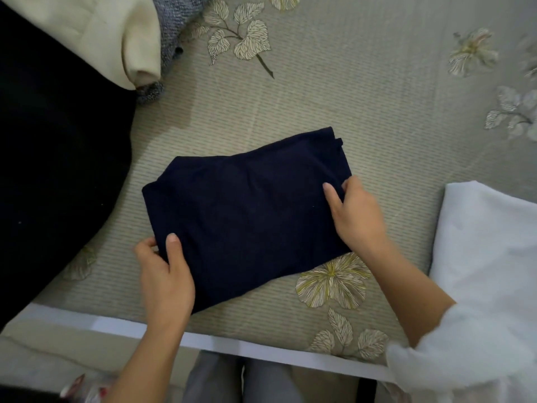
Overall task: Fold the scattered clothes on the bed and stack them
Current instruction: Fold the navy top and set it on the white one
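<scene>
— Where was the piece they were working on?

— The dark navy folded garment (247, 216) lay flat in the middle of the grey-green woven bedcover printed with pale flowers and leaves (348, 97). It made a rough rectangle, turned a little askew, close to the near edge of the bed.

— And the hands?

— Both were on it. The left hand (165, 274) had the near left corner, with the thumb laid on top of the cloth and the other fingers curled at the edge, so the corner was pinched between them. The right hand (357, 216) was at the right-hand edge, thumb pressed on top and fingers bent over the hem, closed on the fabric. I could not see any fingertips that went underneath.

— What else lay around?

— A large black cloth (58, 155) covered the left side of the bed, apart from the navy piece. At the far left corner a cream garment (87, 30) rested on a speckled blue-grey knit (171, 30). On the right a white fabric pile (488, 242) sat near the right forearm, not touching the navy one. The person had a loose white sleeve (453, 359) on the right arm and grey trousers (261, 379), and stood right against the white bed rail (203, 341).
</scene>
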The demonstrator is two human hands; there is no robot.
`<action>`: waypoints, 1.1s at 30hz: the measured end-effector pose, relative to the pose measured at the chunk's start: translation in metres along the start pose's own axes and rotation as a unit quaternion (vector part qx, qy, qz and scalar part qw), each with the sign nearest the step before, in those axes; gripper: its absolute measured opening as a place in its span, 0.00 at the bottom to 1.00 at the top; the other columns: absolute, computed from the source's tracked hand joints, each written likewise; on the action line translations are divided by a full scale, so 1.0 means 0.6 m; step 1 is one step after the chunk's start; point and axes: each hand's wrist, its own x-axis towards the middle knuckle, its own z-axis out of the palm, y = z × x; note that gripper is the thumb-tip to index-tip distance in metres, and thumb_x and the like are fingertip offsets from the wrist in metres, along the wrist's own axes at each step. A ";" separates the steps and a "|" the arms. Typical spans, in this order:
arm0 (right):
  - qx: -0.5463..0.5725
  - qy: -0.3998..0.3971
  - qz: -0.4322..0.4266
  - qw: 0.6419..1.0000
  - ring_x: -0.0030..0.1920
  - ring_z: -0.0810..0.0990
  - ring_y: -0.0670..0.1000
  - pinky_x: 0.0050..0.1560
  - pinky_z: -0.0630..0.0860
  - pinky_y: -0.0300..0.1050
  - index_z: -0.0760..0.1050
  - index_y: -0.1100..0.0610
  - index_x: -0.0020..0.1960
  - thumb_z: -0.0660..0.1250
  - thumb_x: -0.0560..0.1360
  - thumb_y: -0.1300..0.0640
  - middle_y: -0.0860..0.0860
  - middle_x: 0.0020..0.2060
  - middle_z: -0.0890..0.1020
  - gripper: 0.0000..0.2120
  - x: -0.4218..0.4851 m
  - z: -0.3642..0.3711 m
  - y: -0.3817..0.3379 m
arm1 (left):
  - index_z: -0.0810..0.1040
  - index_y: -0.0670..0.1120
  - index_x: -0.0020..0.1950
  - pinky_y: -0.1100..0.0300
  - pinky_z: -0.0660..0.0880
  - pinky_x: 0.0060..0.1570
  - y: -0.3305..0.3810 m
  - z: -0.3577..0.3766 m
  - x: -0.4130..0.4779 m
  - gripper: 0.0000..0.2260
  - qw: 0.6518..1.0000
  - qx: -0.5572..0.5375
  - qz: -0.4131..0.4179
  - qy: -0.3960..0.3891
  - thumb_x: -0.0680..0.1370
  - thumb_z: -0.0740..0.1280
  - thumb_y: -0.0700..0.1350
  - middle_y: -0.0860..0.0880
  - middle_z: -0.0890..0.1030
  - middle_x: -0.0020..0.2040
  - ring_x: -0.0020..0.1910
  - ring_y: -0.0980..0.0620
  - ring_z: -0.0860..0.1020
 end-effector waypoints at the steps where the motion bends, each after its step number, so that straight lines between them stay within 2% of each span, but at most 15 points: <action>1: 0.001 0.023 -0.012 1.000 0.38 0.73 0.55 0.40 0.68 0.49 0.66 0.58 0.49 0.56 0.80 0.42 0.51 0.38 0.75 0.18 -0.005 -0.003 0.005 | 0.65 0.46 0.64 0.60 0.66 0.37 0.000 0.000 -0.001 0.14 1.000 0.005 0.009 0.003 0.83 0.54 0.53 0.51 0.74 0.48 0.41 0.58 0.73; 4: 0.000 0.083 -0.007 0.997 0.33 0.71 0.54 0.37 0.64 0.48 0.64 0.57 0.45 0.55 0.80 0.41 0.48 0.32 0.72 0.18 -0.024 -0.012 0.034 | 0.66 0.45 0.64 0.58 0.67 0.40 0.000 0.002 0.001 0.14 0.999 0.023 0.045 0.008 0.83 0.53 0.51 0.51 0.75 0.51 0.42 0.56 0.73; 6: -0.002 0.089 0.013 0.996 0.35 0.72 0.57 0.37 0.64 0.50 0.64 0.58 0.45 0.55 0.80 0.43 0.49 0.33 0.73 0.17 -0.032 -0.003 0.058 | 0.67 0.46 0.64 0.60 0.68 0.39 -0.007 0.006 0.006 0.14 0.998 0.026 0.053 0.001 0.83 0.54 0.52 0.49 0.77 0.52 0.43 0.56 0.74; 10: -0.040 0.123 -0.010 0.992 0.49 0.75 0.59 0.49 0.68 0.55 0.69 0.61 0.53 0.59 0.80 0.49 0.55 0.47 0.75 0.13 -0.036 0.022 0.060 | 0.65 0.47 0.65 0.55 0.71 0.47 -0.022 0.010 0.014 0.14 0.998 0.045 0.042 -0.001 0.82 0.56 0.51 0.46 0.77 0.55 0.52 0.48 0.76; 12: -0.048 0.170 -0.033 0.984 0.57 0.72 0.57 0.55 0.65 0.55 0.70 0.60 0.59 0.61 0.79 0.51 0.56 0.55 0.75 0.15 -0.029 0.024 0.037 | 0.65 0.46 0.67 0.50 0.70 0.58 -0.016 0.010 0.013 0.15 0.990 0.085 0.107 0.039 0.81 0.59 0.47 0.43 0.73 0.61 0.59 0.45 0.72; 13: -0.039 0.182 -0.053 0.981 0.58 0.71 0.56 0.57 0.64 0.54 0.70 0.60 0.61 0.61 0.79 0.52 0.55 0.57 0.74 0.15 -0.026 0.023 0.022 | 0.65 0.44 0.68 0.49 0.66 0.62 -0.010 0.011 0.011 0.17 0.977 0.125 0.158 0.062 0.80 0.61 0.45 0.41 0.69 0.64 0.63 0.44 0.68; 15: -0.003 0.178 -0.066 0.982 0.60 0.70 0.54 0.59 0.63 0.53 0.68 0.59 0.64 0.59 0.80 0.51 0.54 0.60 0.73 0.16 -0.015 0.019 -0.007 | 0.66 0.43 0.69 0.48 0.60 0.66 0.007 0.017 0.009 0.19 0.949 0.181 0.247 0.078 0.79 0.62 0.43 0.40 0.64 0.69 0.66 0.43 0.62; 18: 0.108 0.139 0.054 0.983 0.63 0.71 0.53 0.63 0.67 0.54 0.67 0.61 0.66 0.55 0.81 0.50 0.55 0.64 0.71 0.19 0.030 0.018 -0.023 | 0.64 0.46 0.72 0.44 0.57 0.70 0.024 0.033 0.024 0.20 0.946 0.191 0.256 0.057 0.80 0.62 0.45 0.41 0.58 0.74 0.71 0.41 0.58; 19: 0.132 0.123 0.083 0.980 0.61 0.72 0.54 0.62 0.69 0.54 0.69 0.61 0.65 0.57 0.80 0.50 0.55 0.62 0.73 0.19 0.045 0.019 -0.021 | 0.63 0.47 0.73 0.44 0.57 0.71 0.028 0.037 0.033 0.21 0.956 0.177 0.228 0.053 0.80 0.61 0.46 0.41 0.57 0.74 0.72 0.42 0.58; 21: 0.116 0.096 0.070 0.986 0.53 0.77 0.53 0.52 0.74 0.51 0.74 0.59 0.56 0.61 0.77 0.47 0.52 0.51 0.79 0.17 0.061 0.016 -0.017 | 0.61 0.48 0.74 0.52 0.59 0.69 0.033 0.040 0.053 0.22 0.975 0.128 0.174 0.048 0.80 0.61 0.47 0.41 0.61 0.72 0.69 0.47 0.62; 24: 0.087 0.109 0.018 0.990 0.40 0.76 0.49 0.39 0.66 0.42 0.76 0.57 0.44 0.64 0.77 0.51 0.48 0.36 0.77 0.10 0.063 0.000 -0.012 | 0.67 0.45 0.70 0.66 0.60 0.62 0.031 0.034 0.076 0.17 0.978 0.087 0.178 0.057 0.81 0.60 0.42 0.45 0.71 0.65 0.63 0.52 0.69; 27: 0.097 0.207 0.022 0.973 0.44 0.77 0.50 0.41 0.63 0.38 0.80 0.58 0.45 0.64 0.77 0.50 0.52 0.43 0.81 0.12 0.078 -0.024 0.008 | 0.71 0.44 0.65 0.77 0.59 0.56 0.026 0.022 0.081 0.14 0.973 0.085 0.199 0.077 0.80 0.60 0.39 0.48 0.73 0.61 0.57 0.58 0.69; 28: 0.101 0.218 0.036 0.970 0.45 0.77 0.50 0.43 0.63 0.37 0.80 0.58 0.47 0.64 0.77 0.50 0.54 0.46 0.81 0.12 0.084 -0.029 0.013 | 0.71 0.44 0.65 0.77 0.60 0.55 0.023 0.021 0.081 0.13 0.974 0.083 0.197 0.075 0.80 0.60 0.40 0.48 0.74 0.61 0.57 0.59 0.69; 31: 0.091 0.187 0.031 0.978 0.47 0.74 0.48 0.52 0.70 0.42 0.79 0.57 0.58 0.62 0.78 0.50 0.54 0.51 0.78 0.14 0.093 -0.022 0.019 | 0.70 0.44 0.66 0.64 0.63 0.60 0.021 0.022 0.083 0.14 0.979 0.095 0.166 0.071 0.80 0.60 0.40 0.44 0.72 0.63 0.62 0.49 0.70; 33: 0.074 0.195 -0.005 0.978 0.57 0.73 0.51 0.62 0.69 0.48 0.72 0.57 0.68 0.60 0.79 0.52 0.55 0.59 0.74 0.19 0.083 -0.015 0.004 | 0.70 0.43 0.67 0.54 0.62 0.64 0.030 0.026 0.078 0.16 0.960 0.154 0.209 0.102 0.79 0.61 0.40 0.39 0.68 0.66 0.64 0.41 0.66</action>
